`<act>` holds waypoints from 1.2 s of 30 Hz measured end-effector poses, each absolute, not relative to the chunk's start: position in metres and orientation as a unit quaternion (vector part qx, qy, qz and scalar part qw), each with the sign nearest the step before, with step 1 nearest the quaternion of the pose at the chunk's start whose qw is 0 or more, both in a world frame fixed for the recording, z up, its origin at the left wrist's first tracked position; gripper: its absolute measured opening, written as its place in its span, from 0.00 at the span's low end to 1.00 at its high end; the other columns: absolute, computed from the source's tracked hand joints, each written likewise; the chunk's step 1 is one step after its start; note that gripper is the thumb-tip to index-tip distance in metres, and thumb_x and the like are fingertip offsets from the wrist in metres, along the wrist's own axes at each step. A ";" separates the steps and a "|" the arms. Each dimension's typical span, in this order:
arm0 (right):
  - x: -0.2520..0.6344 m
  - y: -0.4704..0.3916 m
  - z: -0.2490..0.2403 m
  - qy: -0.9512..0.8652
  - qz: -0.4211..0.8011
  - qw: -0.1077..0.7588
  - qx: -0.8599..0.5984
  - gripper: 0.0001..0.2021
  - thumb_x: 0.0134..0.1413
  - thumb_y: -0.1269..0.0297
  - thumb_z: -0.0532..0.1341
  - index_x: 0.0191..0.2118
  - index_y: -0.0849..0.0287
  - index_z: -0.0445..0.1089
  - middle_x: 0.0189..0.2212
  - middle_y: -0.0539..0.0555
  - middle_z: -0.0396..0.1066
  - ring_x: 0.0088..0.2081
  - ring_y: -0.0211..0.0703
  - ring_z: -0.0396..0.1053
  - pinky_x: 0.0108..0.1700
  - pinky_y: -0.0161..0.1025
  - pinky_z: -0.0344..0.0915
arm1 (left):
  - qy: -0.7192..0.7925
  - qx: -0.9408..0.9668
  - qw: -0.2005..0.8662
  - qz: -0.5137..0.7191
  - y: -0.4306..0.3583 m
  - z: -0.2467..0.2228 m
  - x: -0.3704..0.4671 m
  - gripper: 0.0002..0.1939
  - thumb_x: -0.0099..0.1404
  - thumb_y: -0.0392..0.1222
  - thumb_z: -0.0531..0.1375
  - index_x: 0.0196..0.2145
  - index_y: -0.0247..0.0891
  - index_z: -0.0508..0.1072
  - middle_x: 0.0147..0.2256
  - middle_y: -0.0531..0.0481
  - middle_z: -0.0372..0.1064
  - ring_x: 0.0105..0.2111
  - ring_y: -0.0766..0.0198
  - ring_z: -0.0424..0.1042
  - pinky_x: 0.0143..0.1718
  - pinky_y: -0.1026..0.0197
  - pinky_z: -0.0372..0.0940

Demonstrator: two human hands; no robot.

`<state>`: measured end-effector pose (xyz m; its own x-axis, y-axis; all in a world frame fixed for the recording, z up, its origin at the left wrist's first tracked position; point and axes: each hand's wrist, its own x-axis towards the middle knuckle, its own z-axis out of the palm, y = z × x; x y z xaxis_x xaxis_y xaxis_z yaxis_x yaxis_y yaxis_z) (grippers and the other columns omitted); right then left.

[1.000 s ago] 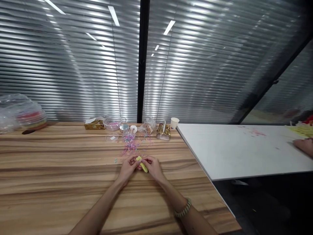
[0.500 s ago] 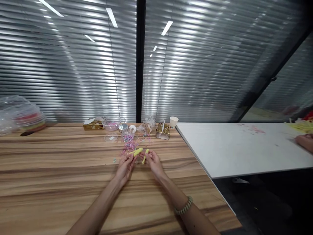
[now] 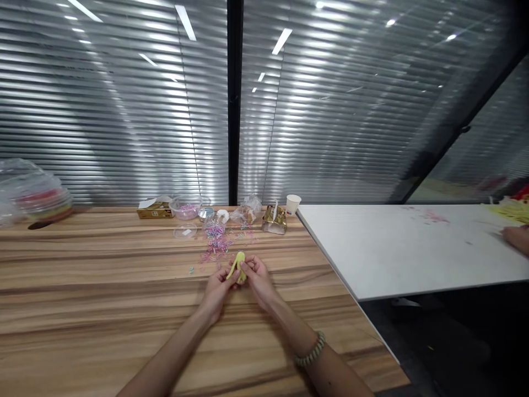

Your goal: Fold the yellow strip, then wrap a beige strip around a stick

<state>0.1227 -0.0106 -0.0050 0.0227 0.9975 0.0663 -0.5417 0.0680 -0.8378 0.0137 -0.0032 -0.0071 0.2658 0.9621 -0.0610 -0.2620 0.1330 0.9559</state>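
We pinch a small yellow bent strip [image 3: 237,266] between both hands, left hand [image 3: 217,289] and right hand [image 3: 258,278] closed on its 2 ends, just above the striped wooden table [image 3: 82,286], probably to shape it, near scattered pastel bits [image 3: 217,245].

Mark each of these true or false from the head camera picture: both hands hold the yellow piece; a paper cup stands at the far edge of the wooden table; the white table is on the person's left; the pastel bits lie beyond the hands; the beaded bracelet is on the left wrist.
1. Both the left hand and the right hand hold the yellow piece: true.
2. A paper cup stands at the far edge of the wooden table: true.
3. The white table is on the person's left: false, it is on the right.
4. The pastel bits lie beyond the hands: true.
5. The beaded bracelet is on the left wrist: false, on the right wrist.
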 end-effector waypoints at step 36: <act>0.141 -0.022 -0.002 -0.786 0.188 0.384 -0.447 0.14 0.57 0.63 0.51 0.47 0.55 0.65 0.39 0.55 0.71 0.39 0.43 0.67 0.40 0.37 0.62 | 0.448 0.612 0.427 0.492 0.015 -0.001 -0.007 0.06 0.49 0.42 0.62 0.24 0.37 0.77 0.24 0.48 0.73 0.23 0.63 0.68 0.25 0.64 0.63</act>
